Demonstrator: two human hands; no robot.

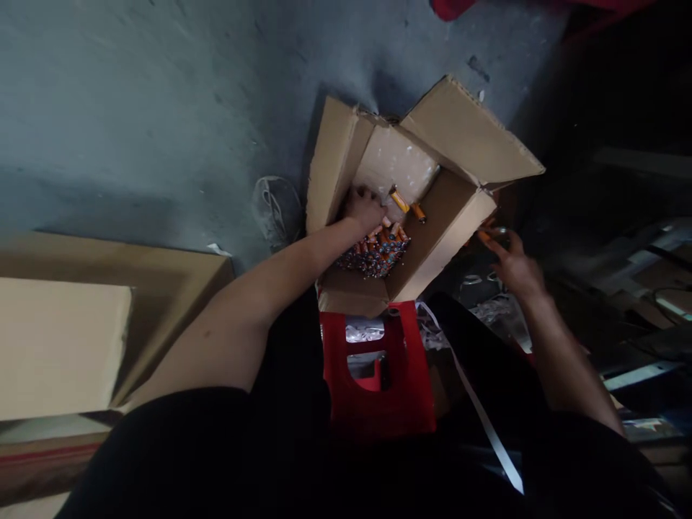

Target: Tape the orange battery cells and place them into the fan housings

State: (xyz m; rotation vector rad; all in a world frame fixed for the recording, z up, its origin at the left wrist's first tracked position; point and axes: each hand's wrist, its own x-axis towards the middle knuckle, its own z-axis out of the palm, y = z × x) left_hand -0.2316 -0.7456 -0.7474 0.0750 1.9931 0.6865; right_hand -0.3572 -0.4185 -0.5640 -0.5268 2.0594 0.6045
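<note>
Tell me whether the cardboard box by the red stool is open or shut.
Open. The cardboard box has its flaps folded outward, the left hand reaches inside, and orange pieces lie in it.

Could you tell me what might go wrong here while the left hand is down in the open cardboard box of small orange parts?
1. The cardboard box seems to rest partly on the red stool; pressure from the left hand could tip it and spill the orange parts.
2. The right hand reaches into a dark, cluttered spot with an orange part at its fingertips; that piece could drop out of sight.
3. The loose white strap could snag an arm.
</note>
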